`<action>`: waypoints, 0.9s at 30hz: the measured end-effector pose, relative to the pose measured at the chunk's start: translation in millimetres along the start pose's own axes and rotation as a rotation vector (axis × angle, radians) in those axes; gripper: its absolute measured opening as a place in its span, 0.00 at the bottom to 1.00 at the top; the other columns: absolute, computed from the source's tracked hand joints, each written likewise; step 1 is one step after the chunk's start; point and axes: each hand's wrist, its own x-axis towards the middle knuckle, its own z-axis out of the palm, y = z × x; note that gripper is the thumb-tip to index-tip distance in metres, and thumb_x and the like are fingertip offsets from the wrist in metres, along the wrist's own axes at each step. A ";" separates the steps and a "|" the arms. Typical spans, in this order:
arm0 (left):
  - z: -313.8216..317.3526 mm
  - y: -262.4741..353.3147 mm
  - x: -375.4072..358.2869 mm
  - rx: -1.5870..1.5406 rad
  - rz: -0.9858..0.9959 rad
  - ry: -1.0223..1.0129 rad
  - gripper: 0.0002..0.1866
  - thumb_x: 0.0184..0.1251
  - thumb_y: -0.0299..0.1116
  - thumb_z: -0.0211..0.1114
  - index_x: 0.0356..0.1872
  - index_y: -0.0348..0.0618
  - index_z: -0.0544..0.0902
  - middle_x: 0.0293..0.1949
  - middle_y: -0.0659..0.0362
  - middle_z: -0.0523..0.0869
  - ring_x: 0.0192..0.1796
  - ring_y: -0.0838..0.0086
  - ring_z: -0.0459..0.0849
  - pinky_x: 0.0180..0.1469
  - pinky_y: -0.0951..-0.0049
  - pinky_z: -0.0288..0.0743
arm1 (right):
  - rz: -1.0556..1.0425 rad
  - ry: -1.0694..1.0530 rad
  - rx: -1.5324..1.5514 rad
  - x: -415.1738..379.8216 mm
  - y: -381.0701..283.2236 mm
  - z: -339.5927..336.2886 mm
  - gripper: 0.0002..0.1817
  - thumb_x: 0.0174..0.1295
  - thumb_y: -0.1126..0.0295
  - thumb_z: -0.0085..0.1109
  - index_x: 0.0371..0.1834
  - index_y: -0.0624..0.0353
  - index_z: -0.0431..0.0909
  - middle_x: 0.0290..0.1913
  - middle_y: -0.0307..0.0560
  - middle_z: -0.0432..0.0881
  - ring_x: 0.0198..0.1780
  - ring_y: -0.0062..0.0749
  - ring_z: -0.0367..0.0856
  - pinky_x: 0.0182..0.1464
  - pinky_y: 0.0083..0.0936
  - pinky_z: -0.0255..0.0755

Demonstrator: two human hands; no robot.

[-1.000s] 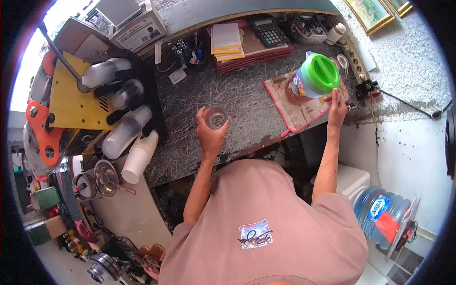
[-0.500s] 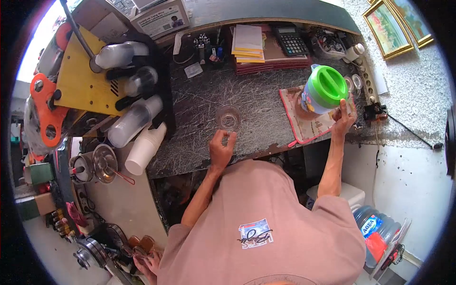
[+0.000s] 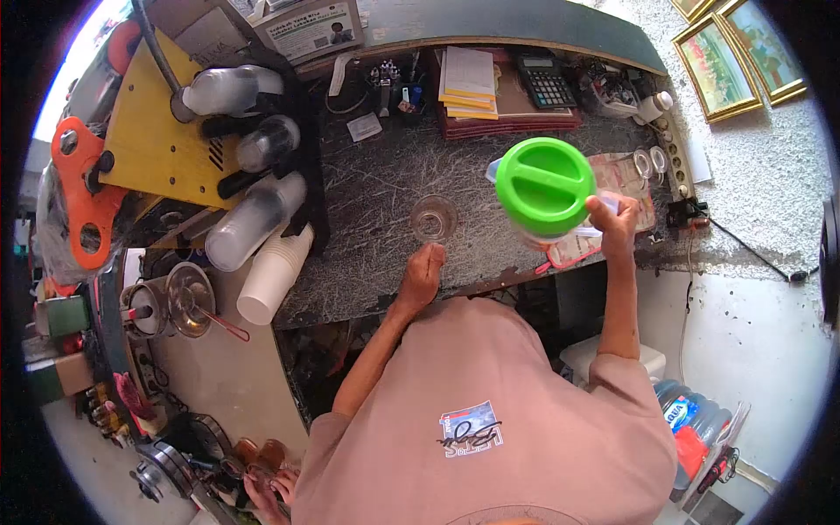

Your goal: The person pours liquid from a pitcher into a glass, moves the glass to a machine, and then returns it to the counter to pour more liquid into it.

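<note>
My right hand (image 3: 615, 226) grips the handle of a pitcher with a bright green lid (image 3: 544, 185), held up over the table's right part. Its body is mostly hidden under the lid. My left hand (image 3: 423, 274) is closed, its fingertips at the near side of a clear plastic cup (image 3: 434, 219) on the scratched dark table (image 3: 367, 227). The fingertips are partly hidden. Behind the pitcher lies a patterned cloth with a pink edge (image 3: 626, 171).
Stacks of cups in a holder (image 3: 262, 219) stand at the left by a yellow panel (image 3: 157, 131). At the back are envelopes on red folders (image 3: 470, 83), a calculator (image 3: 547, 83) and a tub of small items (image 3: 610, 90). A power strip (image 3: 669, 144) runs along the right.
The pitcher has come up off the cloth and moved left toward the cup in my right hand. My left hand has curled tighter beside the cup. The view has shifted slightly.
</note>
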 end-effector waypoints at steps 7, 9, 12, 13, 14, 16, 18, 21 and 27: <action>-2.0 -2.1 -0.1 0.008 -0.029 -0.039 0.22 0.85 0.41 0.48 0.32 0.34 0.73 0.26 0.47 0.75 0.27 0.55 0.74 0.35 0.58 0.70 | 0.004 -0.234 -0.255 5.8 -22.4 26.7 0.22 0.57 0.55 0.78 0.18 0.59 0.81 0.18 0.30 0.77 0.22 0.11 0.71 0.24 0.18 0.60; -2.3 -4.2 0.4 -0.027 -0.043 -0.043 0.22 0.85 0.41 0.49 0.32 0.34 0.74 0.26 0.46 0.75 0.28 0.52 0.76 0.35 0.56 0.70 | 0.006 -0.316 -0.341 7.4 -28.5 35.3 0.23 0.55 0.53 0.79 0.18 0.61 0.82 0.18 0.33 0.79 0.22 0.13 0.73 0.24 0.19 0.63; -2.8 -5.5 1.3 0.006 -0.023 -0.032 0.22 0.85 0.40 0.47 0.31 0.34 0.74 0.26 0.49 0.76 0.29 0.58 0.77 0.36 0.59 0.71 | 0.027 -0.340 -0.360 8.3 -36.2 44.3 0.23 0.55 0.53 0.78 0.20 0.62 0.83 0.18 0.34 0.79 0.22 0.13 0.74 0.24 0.20 0.65; -2.1 -8.8 1.2 0.004 -0.023 -0.032 0.22 0.85 0.40 0.47 0.31 0.34 0.74 0.26 0.49 0.76 0.29 0.58 0.77 0.36 0.59 0.71 | 0.037 -0.356 -0.383 8.7 -36.8 45.4 0.21 0.56 0.55 0.78 0.21 0.63 0.84 0.17 0.31 0.77 0.22 0.12 0.72 0.24 0.19 0.63; -0.9 -13.9 0.9 0.033 -0.006 -0.029 0.22 0.85 0.41 0.47 0.31 0.34 0.74 0.25 0.49 0.76 0.29 0.58 0.77 0.36 0.59 0.71 | 0.038 -0.355 -0.386 10.4 -38.0 46.2 0.21 0.56 0.55 0.78 0.21 0.63 0.84 0.17 0.31 0.77 0.22 0.12 0.72 0.24 0.19 0.63; -0.2 -15.7 -0.1 0.059 0.011 -0.025 0.22 0.85 0.41 0.47 0.31 0.34 0.74 0.25 0.49 0.76 0.28 0.58 0.77 0.36 0.59 0.71 | 0.000 -0.408 -0.416 14.7 -42.9 47.8 0.25 0.55 0.50 0.78 0.22 0.65 0.86 0.19 0.39 0.83 0.22 0.18 0.80 0.24 0.22 0.72; -0.6 -14.3 0.3 0.039 0.027 -0.019 0.20 0.83 0.38 0.50 0.31 0.34 0.73 0.28 0.44 0.76 0.31 0.44 0.78 0.34 0.52 0.69 | 0.012 -0.423 -0.434 16.2 -55.1 52.4 0.25 0.55 0.50 0.78 0.23 0.65 0.86 0.19 0.39 0.83 0.22 0.18 0.81 0.24 0.22 0.72; -3.7 -8.1 0.8 0.031 0.007 -0.046 0.19 0.83 0.38 0.49 0.31 0.34 0.73 0.28 0.43 0.76 0.32 0.45 0.78 0.35 0.52 0.69 | 0.032 -0.467 -0.486 19.2 -64.3 55.2 0.25 0.55 0.50 0.78 0.25 0.66 0.87 0.20 0.41 0.84 0.23 0.19 0.82 0.26 0.22 0.74; -2.1 -12.0 0.7 0.009 0.033 -0.039 0.19 0.83 0.37 0.49 0.32 0.34 0.74 0.28 0.45 0.77 0.31 0.47 0.78 0.35 0.52 0.70 | 0.029 -0.498 -0.515 22.0 -71.5 60.3 0.25 0.55 0.49 0.77 0.30 0.65 0.89 0.23 0.44 0.87 0.26 0.20 0.85 0.30 0.24 0.77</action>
